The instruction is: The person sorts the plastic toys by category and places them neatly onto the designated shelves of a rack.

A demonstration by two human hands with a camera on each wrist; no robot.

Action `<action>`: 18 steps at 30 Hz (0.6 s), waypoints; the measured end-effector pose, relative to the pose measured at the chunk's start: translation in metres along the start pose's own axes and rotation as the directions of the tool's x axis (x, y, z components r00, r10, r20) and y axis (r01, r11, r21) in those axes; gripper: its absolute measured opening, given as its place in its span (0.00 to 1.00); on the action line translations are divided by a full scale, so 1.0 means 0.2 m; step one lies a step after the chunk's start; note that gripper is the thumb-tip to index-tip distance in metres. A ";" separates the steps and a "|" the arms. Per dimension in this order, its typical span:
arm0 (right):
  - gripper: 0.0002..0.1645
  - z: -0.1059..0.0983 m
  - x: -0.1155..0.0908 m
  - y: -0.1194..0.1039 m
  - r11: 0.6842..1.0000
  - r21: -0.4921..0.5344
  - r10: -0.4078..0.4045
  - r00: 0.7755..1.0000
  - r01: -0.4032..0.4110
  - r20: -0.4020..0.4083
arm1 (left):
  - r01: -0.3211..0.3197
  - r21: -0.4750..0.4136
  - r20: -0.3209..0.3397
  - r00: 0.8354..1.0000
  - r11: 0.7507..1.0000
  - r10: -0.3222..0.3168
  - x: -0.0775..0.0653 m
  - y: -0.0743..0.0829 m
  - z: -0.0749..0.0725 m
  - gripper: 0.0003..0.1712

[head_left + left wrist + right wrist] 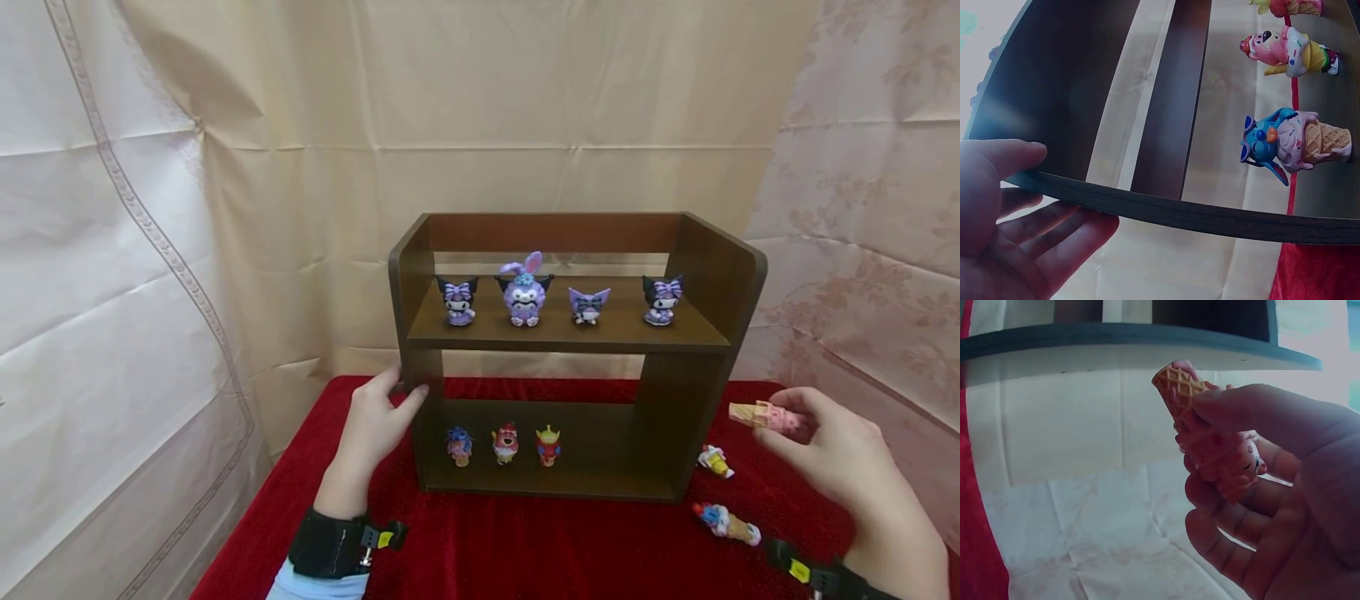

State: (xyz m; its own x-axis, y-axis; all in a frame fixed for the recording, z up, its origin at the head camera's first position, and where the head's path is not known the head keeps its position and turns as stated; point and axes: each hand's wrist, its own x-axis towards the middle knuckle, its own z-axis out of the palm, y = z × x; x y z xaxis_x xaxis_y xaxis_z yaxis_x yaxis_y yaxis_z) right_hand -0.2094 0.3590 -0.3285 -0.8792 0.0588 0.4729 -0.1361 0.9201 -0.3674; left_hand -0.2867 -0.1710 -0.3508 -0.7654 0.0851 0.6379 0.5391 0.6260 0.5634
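Observation:
My right hand (843, 450) holds a pink ice-cream-cone figurine (767, 416) to the right of the brown two-tier display shelf (570, 343). In the right wrist view, thumb and fingers pinch the figurine's pink body, and its waffle cone (1179, 387) points up and left. At the shelf's left side panel, my left hand (372, 423) grips the front edge, the thumb on one face and the fingers on the other. Near it on the lower tier stand a blue cone figurine (1279, 140), a pink-and-red one (506, 443) and a green-headed one (548, 446).
Several purple figurines, such as the long-eared one (524, 296), stand on the upper tier. A yellow-and-white figurine (716, 461) and a blue-and-white cone figurine (727, 524) lie on the red cloth (570, 550) at the right. Pale curtains (570, 100) hang behind.

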 end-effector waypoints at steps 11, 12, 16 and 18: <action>0.28 -0.01 -0.01 -0.09 0.997 0.046 -0.059 0.996 0.062 -0.066 | -0.021 0.015 -0.018 1.000 1.000 0.021 0.00 0.00 0.01 0.19; 0.28 -0.02 -0.01 -0.10 0.997 0.046 -0.064 0.996 0.067 -0.069 | -0.021 0.015 -0.018 1.000 1.000 0.021 0.00 0.00 0.01 0.19; 0.29 -0.02 -0.01 -0.11 0.994 0.054 -0.096 0.992 0.100 -0.078 | -0.022 0.010 -0.017 1.000 1.000 0.023 0.00 0.00 0.01 0.19; 0.29 -0.03 -0.01 -0.12 0.991 0.058 -0.112 0.990 0.117 -0.085 | -0.023 0.005 -0.017 1.000 1.000 0.023 0.01 -0.01 0.01 0.19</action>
State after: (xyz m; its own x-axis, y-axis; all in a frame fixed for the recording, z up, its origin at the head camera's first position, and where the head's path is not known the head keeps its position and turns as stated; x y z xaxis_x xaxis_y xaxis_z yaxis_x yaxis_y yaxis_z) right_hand -0.2021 0.3389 -0.3162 -0.8162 -0.0122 0.5777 -0.2648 0.8965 -0.3552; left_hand -0.2885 -0.1705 -0.3514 -0.7467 0.0863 0.6596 0.5549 0.6276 0.5461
